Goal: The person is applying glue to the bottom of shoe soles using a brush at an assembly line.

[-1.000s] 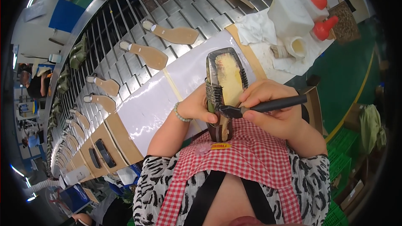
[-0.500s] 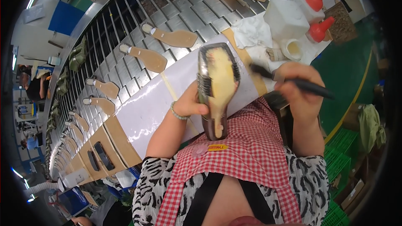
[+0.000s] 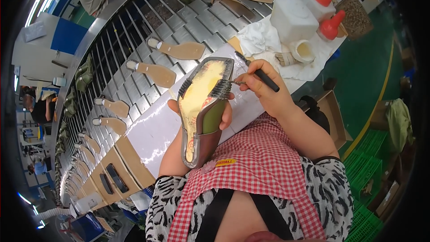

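Observation:
My left hand (image 3: 226, 113) is wrapped round a shoe upper on its last (image 3: 214, 118), held sole up. Its bottom is pale yellow, with dark, ridged strap edges folded over both sides and olive green on one flank. My right hand (image 3: 265, 85) grips a slim black-handled tool (image 3: 267, 79), which lies across the fingers, pointing up and left. Thumb and forefinger also pinch a thin dark piece (image 3: 238, 82) at the ridged edge on the shoe's right side; I cannot tell whether it belongs to the shoe.
Tan soles (image 3: 154, 75) lie along the slatted metal conveyor (image 3: 179, 24). A white sheet (image 3: 154, 121) covers the near worktop. On the right are white bottles with red nozzles (image 3: 330, 26), an open white pot (image 3: 303, 51) and a crumpled cloth (image 3: 259, 37). Green crates (image 3: 365, 168) stand on the floor.
The shoe has moved left and tilted, showing its green flank. My right hand has come left to the shoe's edge, and the black tool's angle has changed.

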Demonstrator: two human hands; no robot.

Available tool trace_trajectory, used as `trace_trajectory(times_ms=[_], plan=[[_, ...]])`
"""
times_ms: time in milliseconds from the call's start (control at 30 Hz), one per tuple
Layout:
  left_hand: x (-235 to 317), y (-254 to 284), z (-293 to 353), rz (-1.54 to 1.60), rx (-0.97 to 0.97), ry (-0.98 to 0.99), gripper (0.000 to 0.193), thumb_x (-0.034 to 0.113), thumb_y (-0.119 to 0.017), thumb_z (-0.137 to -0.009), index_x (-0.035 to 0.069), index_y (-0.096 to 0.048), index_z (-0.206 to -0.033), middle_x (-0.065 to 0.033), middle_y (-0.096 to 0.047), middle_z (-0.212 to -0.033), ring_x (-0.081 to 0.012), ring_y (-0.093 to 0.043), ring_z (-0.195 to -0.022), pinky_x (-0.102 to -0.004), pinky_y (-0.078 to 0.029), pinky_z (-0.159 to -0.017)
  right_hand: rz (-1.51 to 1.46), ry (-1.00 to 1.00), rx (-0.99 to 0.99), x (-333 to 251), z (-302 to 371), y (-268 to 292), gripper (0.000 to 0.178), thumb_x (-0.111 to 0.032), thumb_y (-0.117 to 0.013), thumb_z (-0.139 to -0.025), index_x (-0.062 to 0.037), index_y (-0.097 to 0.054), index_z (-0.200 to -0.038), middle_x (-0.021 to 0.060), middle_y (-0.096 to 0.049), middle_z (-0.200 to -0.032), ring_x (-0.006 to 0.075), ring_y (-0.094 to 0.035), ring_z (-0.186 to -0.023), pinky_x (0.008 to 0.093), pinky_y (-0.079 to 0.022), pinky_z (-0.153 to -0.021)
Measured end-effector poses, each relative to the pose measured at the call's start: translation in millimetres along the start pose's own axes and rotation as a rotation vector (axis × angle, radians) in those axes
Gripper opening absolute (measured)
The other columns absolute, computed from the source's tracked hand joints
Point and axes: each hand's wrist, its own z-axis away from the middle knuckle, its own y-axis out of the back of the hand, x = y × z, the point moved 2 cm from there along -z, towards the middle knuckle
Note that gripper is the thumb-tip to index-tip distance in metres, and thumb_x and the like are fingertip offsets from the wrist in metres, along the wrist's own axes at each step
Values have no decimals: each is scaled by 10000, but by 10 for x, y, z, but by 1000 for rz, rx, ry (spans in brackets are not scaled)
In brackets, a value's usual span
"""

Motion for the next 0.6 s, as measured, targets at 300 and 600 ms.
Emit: trace_trajectory(times_ms=[300, 600], plan=[[-58, -355, 59, 318, 291, -148, 1110, 788, -594, -632, 5, -331, -1372, -311, -522, -1160, -313, -604, -733, -337, -507, -575, 421, 69, 57, 103, -71, -54, 188, -26, -583, -887, -47, -503, -1056, 60, -598, -947, 149, -614, -917, 261, -491, -803], [288, -551, 343, -1459, 1001, 939, 871, 416, -751, -698, -36, -386, -1347, -197, -532, -1242, -317, -559, -1071, -365, -446, -884, 338, 174, 98, -102, 346, 177, 405, -238, -500, -962, 10, -469, -1281, 85, -629, -940, 113, -591, -781, 239, -476, -708]])
